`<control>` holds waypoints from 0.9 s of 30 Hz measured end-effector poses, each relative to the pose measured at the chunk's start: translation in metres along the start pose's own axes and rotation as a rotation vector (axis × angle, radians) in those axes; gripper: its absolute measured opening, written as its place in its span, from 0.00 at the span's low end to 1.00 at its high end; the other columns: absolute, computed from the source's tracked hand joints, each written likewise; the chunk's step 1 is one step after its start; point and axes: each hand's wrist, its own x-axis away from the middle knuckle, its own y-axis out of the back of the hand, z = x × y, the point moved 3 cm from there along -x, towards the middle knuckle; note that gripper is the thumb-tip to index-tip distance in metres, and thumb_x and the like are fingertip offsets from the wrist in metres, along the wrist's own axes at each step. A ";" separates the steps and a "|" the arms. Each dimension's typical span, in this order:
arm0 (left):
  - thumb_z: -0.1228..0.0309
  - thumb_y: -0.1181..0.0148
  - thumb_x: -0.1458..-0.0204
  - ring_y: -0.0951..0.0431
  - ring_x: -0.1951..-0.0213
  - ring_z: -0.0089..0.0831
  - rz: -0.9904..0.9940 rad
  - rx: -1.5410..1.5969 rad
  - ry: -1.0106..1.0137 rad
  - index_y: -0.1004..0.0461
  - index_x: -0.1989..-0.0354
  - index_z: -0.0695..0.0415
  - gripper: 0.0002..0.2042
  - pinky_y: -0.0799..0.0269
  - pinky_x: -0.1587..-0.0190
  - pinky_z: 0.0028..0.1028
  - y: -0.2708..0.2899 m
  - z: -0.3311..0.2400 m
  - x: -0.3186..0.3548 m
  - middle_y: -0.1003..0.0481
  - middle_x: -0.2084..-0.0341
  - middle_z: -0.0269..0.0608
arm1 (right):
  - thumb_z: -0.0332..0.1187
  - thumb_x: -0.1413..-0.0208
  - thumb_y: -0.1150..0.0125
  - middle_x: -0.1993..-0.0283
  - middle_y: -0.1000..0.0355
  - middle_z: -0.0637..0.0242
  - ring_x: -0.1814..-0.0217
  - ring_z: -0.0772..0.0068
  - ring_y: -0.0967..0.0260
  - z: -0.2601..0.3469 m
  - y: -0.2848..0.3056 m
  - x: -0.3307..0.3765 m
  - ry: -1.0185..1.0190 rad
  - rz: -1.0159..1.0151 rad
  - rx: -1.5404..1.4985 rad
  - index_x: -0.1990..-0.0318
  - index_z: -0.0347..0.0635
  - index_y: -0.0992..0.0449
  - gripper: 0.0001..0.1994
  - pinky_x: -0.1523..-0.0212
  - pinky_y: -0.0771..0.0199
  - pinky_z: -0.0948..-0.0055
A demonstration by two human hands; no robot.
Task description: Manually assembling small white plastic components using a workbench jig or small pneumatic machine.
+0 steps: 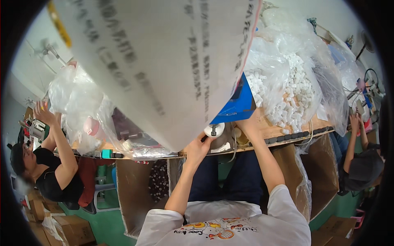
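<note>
A blue machine (236,102) stands on the bench in front of me, with a black bolt-like tip (213,133) at its lower end. Just behind that tip is a white round part (219,128). My left hand (198,148) has its thumb and fingers closed at the lower left edge of this part. My right hand (247,125) reaches in at the machine's right side, and its fingers are hidden behind the blue body. Across the upper middle, a large white printed sheet (164,61) hangs close and blocks much of the bench.
Many small white plastic pieces (289,94) lie in clear plastic bags (273,53) at the right. A pink item (91,126) and more bags sit at the left. Open cartons (139,192) stand below the bench edge. One person (53,164) works at left, another (361,164) at right.
</note>
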 end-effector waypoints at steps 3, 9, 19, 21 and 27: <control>0.75 0.26 0.60 0.24 0.50 0.48 -0.033 0.030 -0.052 0.17 0.62 0.61 0.14 0.29 0.49 0.39 -0.004 0.006 -0.002 0.21 0.55 0.48 | 0.22 0.53 0.40 0.67 0.28 0.54 0.66 0.50 0.28 0.002 0.005 -0.001 0.014 0.009 -0.128 0.64 0.36 0.23 0.07 0.63 0.29 0.56; 0.75 0.26 0.60 0.23 0.53 0.47 -0.029 0.079 -0.022 0.17 0.63 0.61 0.13 0.30 0.50 0.37 -0.003 0.008 0.006 0.20 0.57 0.48 | 0.15 0.52 0.51 0.64 0.27 0.50 0.60 0.44 0.28 0.042 0.018 0.013 -0.058 0.137 -0.336 0.61 0.34 0.24 0.13 0.62 0.30 0.57; 0.79 0.30 0.55 0.21 0.62 0.33 -0.069 0.102 0.272 0.22 0.63 0.67 0.11 0.27 0.55 0.31 0.048 0.019 0.006 0.19 0.65 0.45 | 0.20 0.50 0.46 0.60 0.27 0.44 0.53 0.37 0.31 0.074 0.011 0.025 0.131 0.392 -0.127 0.60 0.35 0.24 0.10 0.54 0.30 0.48; 0.77 0.28 0.58 0.20 0.65 0.35 0.121 -0.158 0.122 0.20 0.64 0.66 0.12 0.26 0.58 0.30 0.077 -0.013 0.016 0.19 0.66 0.48 | 0.21 0.49 0.45 0.62 0.27 0.45 0.55 0.38 0.30 0.072 0.004 0.024 0.121 0.339 -0.134 0.62 0.34 0.24 0.08 0.55 0.30 0.49; 0.72 0.29 0.57 0.22 0.58 0.50 0.075 -0.852 0.381 0.22 0.53 0.60 0.20 0.29 0.54 0.44 0.201 0.025 0.073 0.21 0.62 0.52 | 0.27 0.48 0.38 0.65 0.24 0.50 0.61 0.45 0.26 0.061 -0.017 0.040 -0.318 0.214 -0.606 0.62 0.36 0.21 0.07 0.61 0.27 0.56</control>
